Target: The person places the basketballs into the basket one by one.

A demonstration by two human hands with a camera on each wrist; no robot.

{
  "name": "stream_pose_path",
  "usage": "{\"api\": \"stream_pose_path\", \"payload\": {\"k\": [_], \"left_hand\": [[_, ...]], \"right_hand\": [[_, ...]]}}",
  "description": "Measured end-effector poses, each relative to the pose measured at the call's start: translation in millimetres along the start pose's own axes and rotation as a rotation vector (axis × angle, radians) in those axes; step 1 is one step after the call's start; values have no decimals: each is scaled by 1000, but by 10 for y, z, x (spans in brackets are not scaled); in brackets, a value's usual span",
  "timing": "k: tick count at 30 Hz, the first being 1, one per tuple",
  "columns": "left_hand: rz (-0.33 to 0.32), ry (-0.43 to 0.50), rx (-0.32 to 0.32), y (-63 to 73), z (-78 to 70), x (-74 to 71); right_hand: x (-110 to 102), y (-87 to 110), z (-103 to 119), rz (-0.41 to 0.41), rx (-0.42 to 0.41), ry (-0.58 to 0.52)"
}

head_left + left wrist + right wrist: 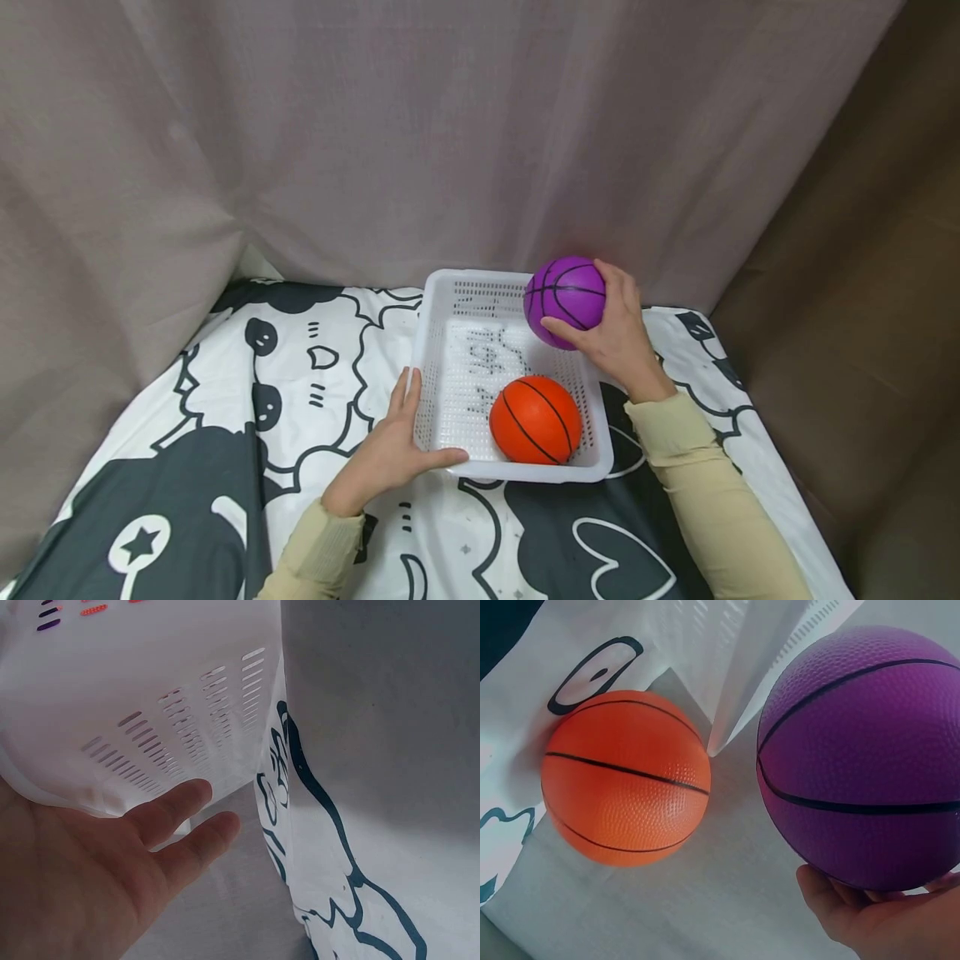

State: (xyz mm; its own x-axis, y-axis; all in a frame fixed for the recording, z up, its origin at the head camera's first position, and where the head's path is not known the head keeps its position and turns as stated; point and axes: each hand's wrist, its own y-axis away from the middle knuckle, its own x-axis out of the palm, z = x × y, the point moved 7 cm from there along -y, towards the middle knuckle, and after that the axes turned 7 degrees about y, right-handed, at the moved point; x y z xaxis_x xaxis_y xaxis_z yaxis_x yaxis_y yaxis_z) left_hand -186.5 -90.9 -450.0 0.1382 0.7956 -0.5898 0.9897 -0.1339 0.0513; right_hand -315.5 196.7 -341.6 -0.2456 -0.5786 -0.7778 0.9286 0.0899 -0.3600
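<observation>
My right hand [621, 337] curls round a purple, black-lined ball [566, 298] over the far right corner of a white, perforated plastic basket [517, 472]. My left hand [388, 452] lies spread at its near left; an orange, black-lined ball [536, 419] sits near right.

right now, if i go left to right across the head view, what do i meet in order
Left hand at the white basket's side → orange ball → right hand gripping the purple ball → dark brown cloth.
</observation>
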Motion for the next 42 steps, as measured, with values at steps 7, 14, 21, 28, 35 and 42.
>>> {"api": "stream_pose_path", "payload": {"k": [7,14,21,28,35,42], "left_hand": [[6,5,0,7,0,2],[0,0,5,5,-14,-1],[6,11,-4,3,-9,11],[9,3,-12,5,-1,14],[8,9,-11,6,-1,9],[4,10,-6,5,7,8]], "right_hand": [[108,16,81,28,-47,40],[220,-4,157,65,-96,97],[383,-34,153,128,-97,136],[491,-22,107,170,-89,139],[602,-5,91,247,-107,157],[652,4,68,282,-122,152]]}}
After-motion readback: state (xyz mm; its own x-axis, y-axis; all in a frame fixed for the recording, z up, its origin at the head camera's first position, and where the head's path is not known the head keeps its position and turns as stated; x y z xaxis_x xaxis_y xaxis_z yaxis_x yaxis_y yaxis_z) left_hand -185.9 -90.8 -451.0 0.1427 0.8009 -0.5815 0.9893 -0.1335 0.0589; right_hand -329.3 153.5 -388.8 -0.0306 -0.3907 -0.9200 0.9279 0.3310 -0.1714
